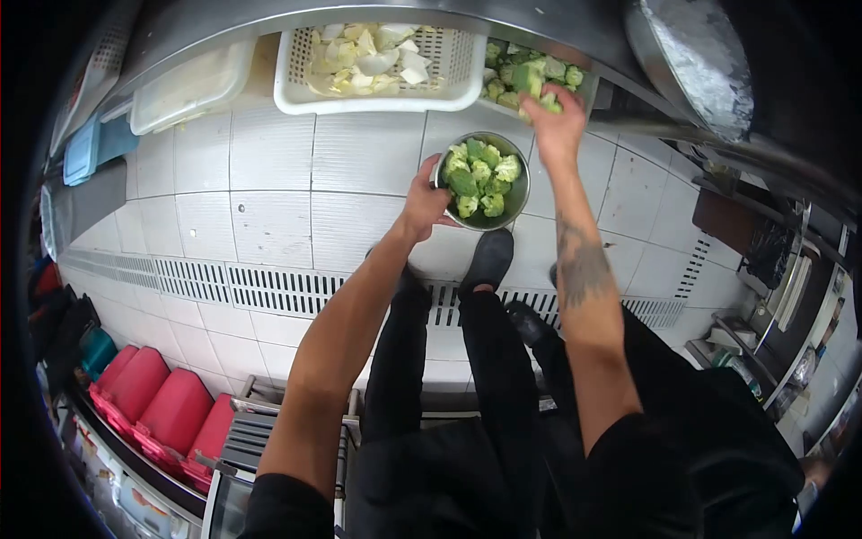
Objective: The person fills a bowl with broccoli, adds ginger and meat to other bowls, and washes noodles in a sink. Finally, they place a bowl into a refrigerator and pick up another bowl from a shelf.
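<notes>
1. Broccoli (481, 175) filled a steel bowl (519, 193), which the left hand (424, 199) held by its rim, fingers clamped on the near edge, out over the tiled floor (269, 207).
2. More florets lay in a tray (588, 90) on the counter's edge, just beyond the bowl and beside a white basket (296, 94) of pale cabbage pieces (368, 58).
3. The right hand (557, 121) was in that tray, fingers closed around a floret (532, 81) or two; how firmly, the view did not show.
4. By my reading, the step in hand was loading the bowl, a handful at a time, and it looked nearly full.
5. The next move would call for carrying the handful back over the bowl and opening the fingers low enough that nothing bounced to the floor, with the left hand keeping the bowl level.
</notes>
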The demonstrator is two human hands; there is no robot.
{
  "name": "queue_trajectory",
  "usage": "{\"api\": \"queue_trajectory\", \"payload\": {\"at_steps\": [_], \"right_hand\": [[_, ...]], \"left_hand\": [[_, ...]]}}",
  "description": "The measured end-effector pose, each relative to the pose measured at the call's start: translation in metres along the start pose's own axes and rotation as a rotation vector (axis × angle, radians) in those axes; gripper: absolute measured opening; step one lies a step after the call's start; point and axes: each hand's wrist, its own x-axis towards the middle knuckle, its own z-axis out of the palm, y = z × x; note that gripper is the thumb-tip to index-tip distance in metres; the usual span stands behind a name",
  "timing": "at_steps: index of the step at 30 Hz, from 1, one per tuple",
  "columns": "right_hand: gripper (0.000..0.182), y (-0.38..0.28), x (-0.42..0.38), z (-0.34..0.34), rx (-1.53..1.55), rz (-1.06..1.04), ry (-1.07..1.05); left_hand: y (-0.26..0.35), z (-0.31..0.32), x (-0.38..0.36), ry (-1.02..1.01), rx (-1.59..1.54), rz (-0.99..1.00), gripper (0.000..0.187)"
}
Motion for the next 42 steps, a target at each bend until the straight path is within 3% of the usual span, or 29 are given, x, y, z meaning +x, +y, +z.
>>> {"api": "queue_trajectory", "payload": {"at_steps": [5, 6, 9, 10, 13, 14, 15, 18, 19, 20, 21, 23, 24, 26, 28, 33, 35, 38, 42], "right_hand": [[0.031, -0.047, -0.126, -0.052, -0.013, -0.210, -0.187], [0.037, -0.053, -0.144, -0.062, -0.133, -0.252, -0.246], [0.058, -0.123, -0.178, -0.108, -0.371, -0.097, -0.332], [0.065, -0.144, -0.184, -0.128, -0.427, -0.161, -0.357], [0.075, -0.249, -0.181, -0.204, -0.432, -0.197, -0.446], [0.076, -0.283, -0.175, -0.233, -0.363, -0.269, -0.457], [0.079, -0.313, -0.167, -0.261, -0.260, -0.356, -0.449], [0.079, -0.412, -0.138, -0.343, 0.032, -0.496, -0.347], [0.083, -0.434, -0.128, -0.367, 0.094, -0.545, -0.285], [0.083, -0.453, -0.115, -0.388, 0.131, -0.545, -0.210], [0.083, -0.465, -0.093, -0.404, 0.189, -0.645, -0.096], [0.077, -0.500, -0.064, -0.442, 0.122, -0.622, 0.154], [0.070, -0.513, -0.049, -0.456, 0.239, -0.559, 0.267], [0.063, -0.528, -0.028, -0.479, 0.358, -0.483, 0.405], [0.048, -0.528, -0.025, -0.503, 0.447, -0.369, 0.585], [0.039, -0.494, -0.057, -0.529, 0.274, -0.151, 0.633], [0.035, -0.482, -0.081, -0.532, 0.114, -0.024, 0.584], [0.033, -0.458, -0.116, -0.522, 0.075, 0.170, 0.522], [0.032, -0.424, -0.142, -0.498, 0.044, 0.245, 0.486]], "left_hand": [[0.021, 0.030, -0.033, 0.002, -0.095, -0.007, 0.076], [0.028, 0.036, -0.048, -0.007, -0.086, -0.002, 0.076], [0.051, 0.041, -0.117, -0.013, -0.037, 0.031, 0.070], [0.059, 0.041, -0.147, -0.006, -0.042, 0.051, 0.068], [0.135, 0.071, -0.274, 0.030, 0.115, 0.169, 0.063], [0.132, 0.062, -0.294, -0.015, 0.168, 0.366, 0.064], [0.169, 0.084, -0.338, 0.018, 0.147, 0.304, 0.065], [0.280, 0.138, -0.455, 0.062, 0.274, 0.273, 0.068], [0.309, 0.156, -0.473, -0.008, 0.283, 0.433, 0.068], [0.342, 0.172, -0.495, 0.003, 0.429, 0.380, 0.067], [0.370, 0.198, -0.508, -0.003, 0.418, 0.455, 0.065], [0.414, 0.227, -0.494, -0.107, 0.465, 0.601, 0.055], [0.437, 0.255, -0.488, -0.176, 0.294, 0.571, 0.047], [0.482, 0.304, -0.473, -0.218, 0.329, 0.604, 0.040], [0.516, 0.331, -0.422, -0.383, 0.416, 0.518, 0.036], [0.544, 0.391, -0.358, -0.445, 0.527, 0.453, 0.044], [0.551, 0.410, -0.356, -0.462, 0.566, 0.394, 0.059], [0.560, 0.421, -0.348, -0.473, 0.632, 0.339, 0.064], [0.567, 0.425, -0.354, -0.464, 0.730, 0.320, 0.067]]}}
